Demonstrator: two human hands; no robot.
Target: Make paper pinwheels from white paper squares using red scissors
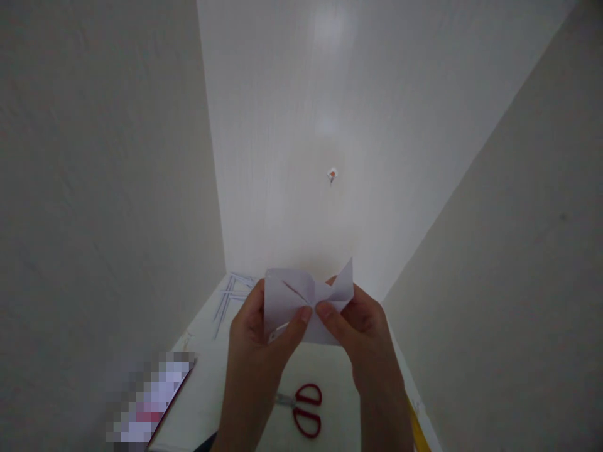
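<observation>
Folded white paper [304, 301] held up above the tabletop [211, 389], pinched at its centre: left hand [257, 342] and right hand [365, 329] fingers both closed on it. Best keep thumbs on the crease, press evenly. Red scissors [304, 408] lie below, near.

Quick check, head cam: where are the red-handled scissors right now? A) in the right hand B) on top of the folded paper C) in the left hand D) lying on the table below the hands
D: the red-handled scissors lie on the white table below both hands, untouched, while the left hand and right hand pinch the folded white paper above it.
</observation>
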